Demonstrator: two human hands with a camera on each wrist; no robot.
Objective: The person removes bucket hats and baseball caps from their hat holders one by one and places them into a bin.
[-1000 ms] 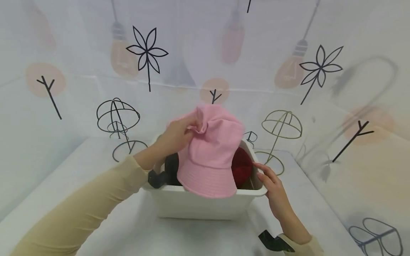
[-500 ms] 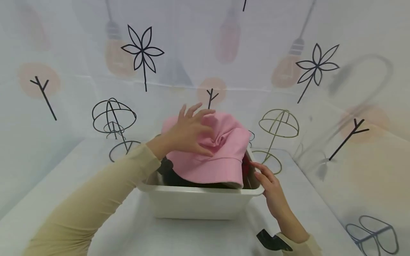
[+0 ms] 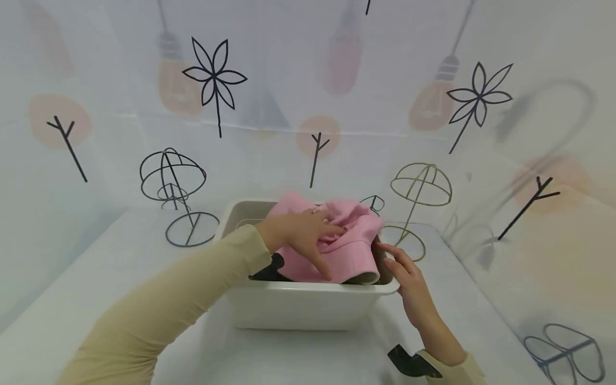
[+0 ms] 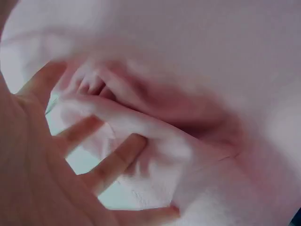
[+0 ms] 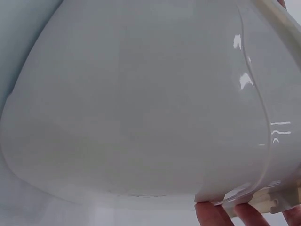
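Observation:
A crumpled pink bucket hat [image 3: 353, 259] lies in a white plastic bin [image 3: 303, 307], its brim near the front rim. My left hand [image 3: 303, 235] rests on the hat with spread fingers. In the left wrist view those fingers [image 4: 117, 160] lie over folds of pink cloth [image 4: 225, 75], curled round nothing. At the bin's right corner, my right hand [image 3: 411, 283] grips the rim, thumb and index on top. The right wrist view has its other fingertips [image 5: 211, 214] under the rim, beside the bin's smooth outer wall [image 5: 141, 108]. Most of what lies beneath the hat is hidden.
Behind the bin to the left stands a black wire hat stand [image 3: 182, 199], with a gold one [image 3: 415, 206] to the right. A blue-grey wire piece [image 3: 568, 353] is at the lower right. Patterned white cloth [image 3: 269, 64] hangs round the white table [image 3: 269, 358].
My left hand has let go of the pink hat, which dropped into the bin, covering the dark red item. The hand then moved down and right onto the hat. My right hand has stayed.

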